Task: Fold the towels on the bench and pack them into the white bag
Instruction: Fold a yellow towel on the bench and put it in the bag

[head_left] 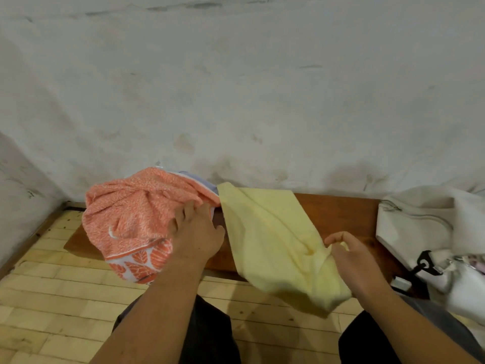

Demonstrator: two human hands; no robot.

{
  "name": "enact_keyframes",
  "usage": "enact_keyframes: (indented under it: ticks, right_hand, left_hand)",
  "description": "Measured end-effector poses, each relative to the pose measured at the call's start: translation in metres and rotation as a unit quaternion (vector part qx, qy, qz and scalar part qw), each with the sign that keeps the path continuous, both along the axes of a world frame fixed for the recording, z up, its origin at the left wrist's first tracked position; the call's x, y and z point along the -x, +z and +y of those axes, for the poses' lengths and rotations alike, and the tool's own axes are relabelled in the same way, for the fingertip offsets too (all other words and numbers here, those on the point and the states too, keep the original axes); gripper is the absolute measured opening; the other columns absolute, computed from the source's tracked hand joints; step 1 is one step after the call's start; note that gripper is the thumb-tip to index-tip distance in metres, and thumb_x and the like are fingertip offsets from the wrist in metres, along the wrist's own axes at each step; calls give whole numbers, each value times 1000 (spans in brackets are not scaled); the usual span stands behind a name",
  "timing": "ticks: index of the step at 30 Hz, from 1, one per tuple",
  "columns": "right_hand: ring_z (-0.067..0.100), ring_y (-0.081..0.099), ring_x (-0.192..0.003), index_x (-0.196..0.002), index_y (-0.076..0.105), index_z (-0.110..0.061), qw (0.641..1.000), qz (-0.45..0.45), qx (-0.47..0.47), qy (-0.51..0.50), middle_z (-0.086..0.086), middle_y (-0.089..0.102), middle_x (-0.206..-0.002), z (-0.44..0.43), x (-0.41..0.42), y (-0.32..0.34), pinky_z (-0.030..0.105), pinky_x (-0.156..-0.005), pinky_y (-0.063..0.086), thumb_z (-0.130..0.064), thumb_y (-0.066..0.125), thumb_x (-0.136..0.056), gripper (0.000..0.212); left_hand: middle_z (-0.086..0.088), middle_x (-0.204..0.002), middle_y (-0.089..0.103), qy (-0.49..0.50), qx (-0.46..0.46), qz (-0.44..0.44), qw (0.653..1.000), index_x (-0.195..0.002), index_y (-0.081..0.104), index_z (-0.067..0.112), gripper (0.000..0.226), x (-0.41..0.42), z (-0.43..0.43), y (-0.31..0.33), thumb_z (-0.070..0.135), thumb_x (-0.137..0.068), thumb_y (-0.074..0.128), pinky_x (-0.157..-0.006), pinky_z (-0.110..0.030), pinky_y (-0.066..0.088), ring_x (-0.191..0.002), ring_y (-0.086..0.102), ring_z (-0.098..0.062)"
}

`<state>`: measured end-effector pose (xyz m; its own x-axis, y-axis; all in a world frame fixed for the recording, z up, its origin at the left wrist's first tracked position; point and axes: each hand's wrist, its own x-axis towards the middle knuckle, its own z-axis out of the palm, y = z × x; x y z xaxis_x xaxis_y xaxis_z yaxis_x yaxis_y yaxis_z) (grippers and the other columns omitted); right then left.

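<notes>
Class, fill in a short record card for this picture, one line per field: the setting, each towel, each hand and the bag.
setting: wooden bench against a pale wall, over a tiled floor
orange towel: crumpled, unfolded, at the bench's left end
yellow towel: unfolded, hanging over the bench's front edge
left hand: on the orange towel; grip unclear
right hand: pinches the yellow towel
white bag: at the bench's right end; inside not visible

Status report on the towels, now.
Left hand on the orange towel pile, grip unclear. Right hand pinches the yellow towel, unfolded, draped over the bench edge. White bag at right, nothing between.
</notes>
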<state>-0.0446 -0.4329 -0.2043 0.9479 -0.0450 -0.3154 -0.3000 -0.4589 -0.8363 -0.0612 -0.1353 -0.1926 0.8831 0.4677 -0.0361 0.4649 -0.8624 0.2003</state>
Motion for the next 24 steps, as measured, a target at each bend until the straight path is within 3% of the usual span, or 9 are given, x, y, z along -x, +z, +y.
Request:
enact_keyframes:
  ticks: [3,6,8,12,17,19,20,22,24]
  right_hand:
    - [29,66,-96,-94,73,-28,995,61,-79,-20,7,69,-104,-13,1,0,48,-81,58,-15,48,-100,28]
    - [28,69,-105,-109,74,-23,962,107,-239,-75,8,71,-115,-24,4,3,45,-80,61,-7,55,-99,27]
    - [27,71,-107,-122,68,-19,933,119,-327,-87,8,73,-117,-30,6,6,43,-82,62,-4,57,-99,30]
    - [26,71,-111,-127,65,-7,893,130,-426,-69,14,73,-120,-37,10,13,38,-89,61,-3,58,-98,30]
    - [31,66,-119,-105,64,-5,862,142,-487,-21,20,69,-124,-35,19,20,38,-94,58,0,62,-93,13]
    - [30,68,-114,-94,63,-10,874,120,-471,-8,18,69,-120,-34,22,20,38,-91,60,2,63,-93,12]
    - [27,69,-107,-91,63,-13,902,92,-422,5,15,68,-117,-34,23,19,38,-86,59,3,63,-93,15]
    - [16,65,-87,-97,62,-23,974,5,-218,57,4,67,-108,-34,29,19,38,-73,52,2,65,-89,27]
    - [8,65,-79,-121,56,-45,986,-65,-73,134,-6,65,-107,-32,35,20,30,-67,53,0,67,-85,59]
  left_hand:
    - [3,-143,40,-89,-2,-21,996,-132,51,32,48,2,-15,-2,47,-88,58,-113,-46,31,-138,30,-26]
    - [14,-109,64,-199,158,-5,967,-111,65,34,28,10,-42,3,52,-90,59,-92,-31,51,-107,59,-8]
    - [15,-99,66,-242,251,65,935,-108,66,36,34,22,-65,8,62,-88,60,-81,-26,53,-90,62,-2]
    - [16,-123,57,-294,293,149,897,-133,52,37,68,35,-98,6,77,-79,60,-91,-26,48,-108,56,-3]
    - [17,-113,64,-328,313,102,885,-120,63,37,39,32,-106,4,58,-87,64,-95,-36,52,-105,59,-4]
    - [19,-116,66,-310,344,82,882,-125,63,38,33,32,-106,7,45,-93,60,-94,-30,52,-107,60,-2]
    - [22,-113,66,-297,368,67,879,-123,62,40,29,32,-107,11,41,-95,58,-91,-26,51,-105,60,1]
    - [25,-88,64,-263,411,33,872,-102,59,42,11,34,-106,17,35,-99,51,-73,-24,47,-83,58,4]
    - [19,-71,59,-249,431,9,867,-90,53,37,14,37,-104,21,33,-102,48,-62,-26,41,-64,52,0]
